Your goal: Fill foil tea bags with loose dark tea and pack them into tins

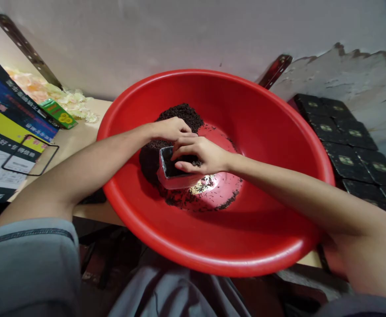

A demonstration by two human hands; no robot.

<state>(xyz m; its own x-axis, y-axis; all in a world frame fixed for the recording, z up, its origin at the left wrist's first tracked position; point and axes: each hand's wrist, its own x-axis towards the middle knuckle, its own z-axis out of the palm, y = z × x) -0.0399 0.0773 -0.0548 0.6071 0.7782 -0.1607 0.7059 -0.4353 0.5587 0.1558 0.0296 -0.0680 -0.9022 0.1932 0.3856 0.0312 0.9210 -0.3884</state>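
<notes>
A big red basin (272, 127) holds a heap of dark loose bits (183, 113) that look like dried tea leaves, with more scattered over its bottom. Inside it, a small rectangular container lined with clear plastic (180, 181) stands at the heap's near side. My left hand (173, 130) is at the container's far edge, its fingers bent and partly hidden behind my right hand; what it grips, if anything, is hidden. Over the container's opening, my right hand (202, 155) has its fingers curled down at the dark bits inside.
Stacked black square packs (348, 160) lie right of the basin. On the left stand a printed box (11, 127), a green packet (59, 113), pale flowers (70, 99) and a thin black wire frame (31, 174). Metal brackets (27, 50) are on the wall behind.
</notes>
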